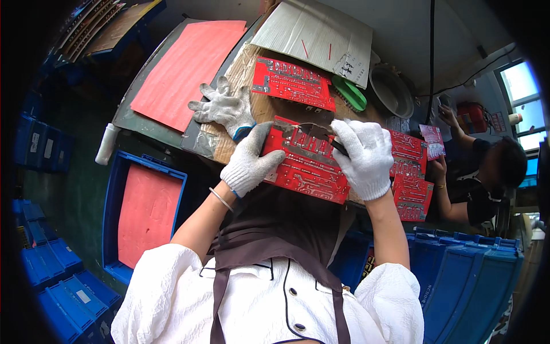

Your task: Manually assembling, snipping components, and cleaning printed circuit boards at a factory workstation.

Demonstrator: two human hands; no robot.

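Note:
A red circuit board (309,166) is tilted in front of me at the table's near edge. My left hand (252,161), in a white glove, closes on its left side, thumb over the face. White-gloved too, my right hand (364,153) is over the board's right part, closed around a small dark-handled tool (339,147). Its kind is partly hidden by the fingers. Just beyond lies another red circuit board (293,80), raised at its near edge. An unworn grey-white glove (224,108) rests beside my left hand.
More red boards (413,198) lie at the right, where a co-worker holds a board (432,141). A green brush (349,93), a metal basin (392,89) and a cardboard sheet (318,35) are at the back. Pink sheets (189,69) and a blue crate (109,229) are left.

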